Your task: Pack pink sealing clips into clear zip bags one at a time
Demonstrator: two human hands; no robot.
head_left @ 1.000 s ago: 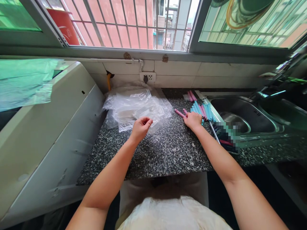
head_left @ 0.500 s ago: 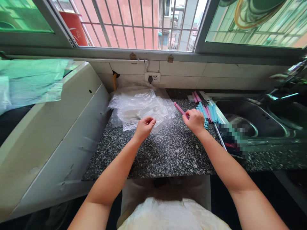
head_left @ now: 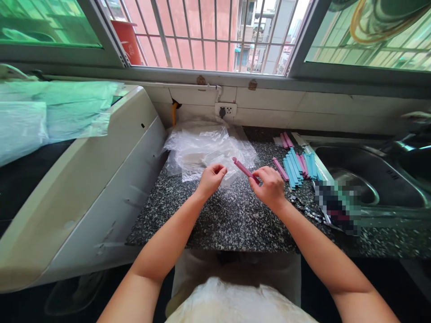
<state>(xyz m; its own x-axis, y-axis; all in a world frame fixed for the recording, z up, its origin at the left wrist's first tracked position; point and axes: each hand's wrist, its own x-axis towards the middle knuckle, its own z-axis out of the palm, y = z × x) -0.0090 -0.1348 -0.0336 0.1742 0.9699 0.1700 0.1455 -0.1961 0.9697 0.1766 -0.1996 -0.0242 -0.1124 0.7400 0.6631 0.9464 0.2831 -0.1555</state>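
My right hand point(head_left: 269, 187) grips one end of a pink stick point(head_left: 243, 168) and holds it tilted above the speckled granite counter point(head_left: 232, 220). Just left of it, my left hand point(head_left: 212, 178) is curled in a pinch at the near edge of a heap of clear plastic bags point(head_left: 205, 150); what the fingers hold I cannot make out. A pile of blue and pink sticks point(head_left: 296, 163) lies on the counter to the right of my right hand, beside the sink.
A steel sink point(head_left: 367, 172) with a tap is at the right. A white appliance point(head_left: 77, 179) with plastic sheeting on top stands to the left. A wall socket point(head_left: 225, 110) sits under the barred window. A blurred item lies at the sink's front edge.
My right hand picked a pink stick from the pile and carried it left toward my left hand. My left hand stayed pinched at the bags. The camera turned slightly left.
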